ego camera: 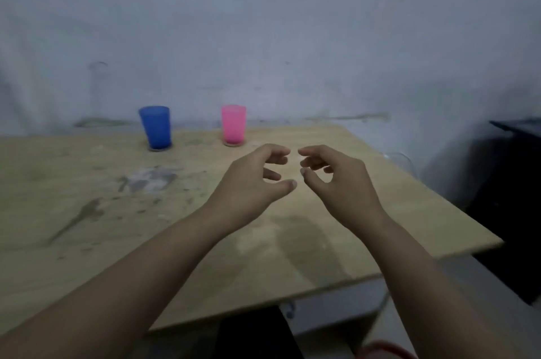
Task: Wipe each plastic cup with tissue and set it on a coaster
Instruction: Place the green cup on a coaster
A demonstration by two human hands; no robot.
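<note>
Head view: left hand [251, 180] and right hand [336, 180], loosely curled and empty, hover nearer than pink cup [233, 124].

Both bare forearms reaching forward, left hand [251, 180] and right hand [336, 180] close together, fingertips nearly meeting, fingers loosely curled, holding nothing

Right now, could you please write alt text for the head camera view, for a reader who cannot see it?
Two bare hands, left hand and right hand, hover empty with loosely curled fingers over a wooden table. At its far edge, a blue cup and a pink cup each stand on a coaster.
</note>
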